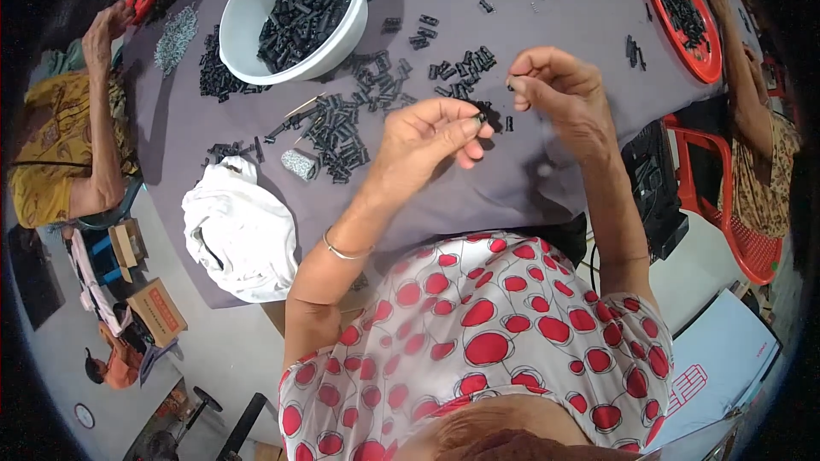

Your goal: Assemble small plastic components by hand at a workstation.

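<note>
Two Pinches, Two Printed Surfaces

Left hand (420, 141) pinches a small black part (481, 118) above the table (487, 196); right hand (564, 98), nearby, pinches a dark bit (511, 85). Red print marks a white panel (722, 354) and brown carton (155, 314).

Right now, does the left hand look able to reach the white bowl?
Probably yes: only low black parts lie between the left hand and the white bowl, though that hand pinches a small dark piece.

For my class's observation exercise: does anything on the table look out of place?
Perhaps the crumpled white cloth, bunched near the left edge of the table: it stands out from the small black parts beside it.
</note>
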Action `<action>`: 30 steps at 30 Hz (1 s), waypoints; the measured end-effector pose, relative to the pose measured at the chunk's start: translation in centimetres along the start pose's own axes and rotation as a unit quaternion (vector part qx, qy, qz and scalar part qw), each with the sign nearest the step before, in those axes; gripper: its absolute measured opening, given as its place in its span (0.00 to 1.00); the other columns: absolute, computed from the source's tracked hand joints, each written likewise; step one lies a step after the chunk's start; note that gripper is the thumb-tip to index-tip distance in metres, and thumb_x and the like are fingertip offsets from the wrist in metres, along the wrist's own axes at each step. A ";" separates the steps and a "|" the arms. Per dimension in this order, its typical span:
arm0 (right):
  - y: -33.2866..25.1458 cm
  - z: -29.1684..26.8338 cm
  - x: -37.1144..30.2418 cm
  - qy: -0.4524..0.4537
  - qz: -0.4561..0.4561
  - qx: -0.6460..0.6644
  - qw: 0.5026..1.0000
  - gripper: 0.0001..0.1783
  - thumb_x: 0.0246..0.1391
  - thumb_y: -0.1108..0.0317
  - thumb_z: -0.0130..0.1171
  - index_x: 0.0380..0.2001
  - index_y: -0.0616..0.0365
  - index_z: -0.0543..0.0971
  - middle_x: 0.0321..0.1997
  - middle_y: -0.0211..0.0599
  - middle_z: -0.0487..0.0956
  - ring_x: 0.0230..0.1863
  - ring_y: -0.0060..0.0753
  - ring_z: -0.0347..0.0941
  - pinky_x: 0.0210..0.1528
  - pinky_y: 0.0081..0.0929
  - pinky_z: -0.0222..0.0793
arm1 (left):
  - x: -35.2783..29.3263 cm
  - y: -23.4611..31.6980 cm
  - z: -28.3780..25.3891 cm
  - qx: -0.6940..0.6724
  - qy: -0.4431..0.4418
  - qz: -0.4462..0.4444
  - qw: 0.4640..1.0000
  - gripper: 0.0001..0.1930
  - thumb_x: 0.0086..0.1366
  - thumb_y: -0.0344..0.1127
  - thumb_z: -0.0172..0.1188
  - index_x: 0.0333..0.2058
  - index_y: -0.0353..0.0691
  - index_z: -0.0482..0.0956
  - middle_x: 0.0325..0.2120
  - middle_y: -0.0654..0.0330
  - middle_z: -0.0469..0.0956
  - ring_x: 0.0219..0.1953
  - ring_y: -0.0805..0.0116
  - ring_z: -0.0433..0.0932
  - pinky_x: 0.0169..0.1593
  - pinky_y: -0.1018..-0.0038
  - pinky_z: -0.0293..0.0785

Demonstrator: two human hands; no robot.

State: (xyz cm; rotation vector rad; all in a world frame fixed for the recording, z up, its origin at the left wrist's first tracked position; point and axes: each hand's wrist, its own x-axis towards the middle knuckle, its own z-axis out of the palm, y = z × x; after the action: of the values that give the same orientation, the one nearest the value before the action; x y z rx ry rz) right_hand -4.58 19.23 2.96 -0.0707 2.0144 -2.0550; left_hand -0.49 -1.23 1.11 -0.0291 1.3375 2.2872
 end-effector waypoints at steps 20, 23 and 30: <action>-0.7 2.7 -2.4 0.032 -0.191 -0.193 0.962 0.09 0.46 0.79 0.59 0.33 0.59 0.77 0.30 0.34 0.79 0.28 0.25 0.77 0.30 0.20 0.72 | -0.1 -0.5 0.4 0.072 0.067 0.052 0.994 0.09 0.61 0.27 0.58 0.40 0.30 0.76 0.30 0.57 0.80 0.27 0.76 0.76 0.33 0.81 0.76; -0.7 3.0 -2.3 0.051 -0.207 -0.237 0.948 0.09 0.45 0.80 0.59 0.32 0.59 0.77 0.30 0.34 0.79 0.28 0.27 0.78 0.28 0.21 0.73 | -0.2 -0.6 0.5 0.086 0.084 0.061 0.991 0.09 0.61 0.26 0.58 0.40 0.30 0.76 0.30 0.57 0.79 0.27 0.76 0.76 0.33 0.80 0.76; -0.5 3.3 -2.2 0.060 -0.191 -0.229 0.952 0.08 0.45 0.79 0.60 0.32 0.59 0.76 0.28 0.35 0.79 0.27 0.29 0.78 0.29 0.22 0.73 | -0.2 -1.2 0.4 0.049 0.088 0.070 0.992 0.09 0.61 0.26 0.58 0.40 0.30 0.76 0.29 0.57 0.79 0.27 0.77 0.75 0.33 0.80 0.75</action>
State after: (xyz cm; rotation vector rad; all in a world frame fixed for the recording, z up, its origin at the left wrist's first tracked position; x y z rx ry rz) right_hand -1.84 16.44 3.89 -0.4680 2.6960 -1.7669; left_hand 0.22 -0.49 0.38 -0.1103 1.5857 2.3777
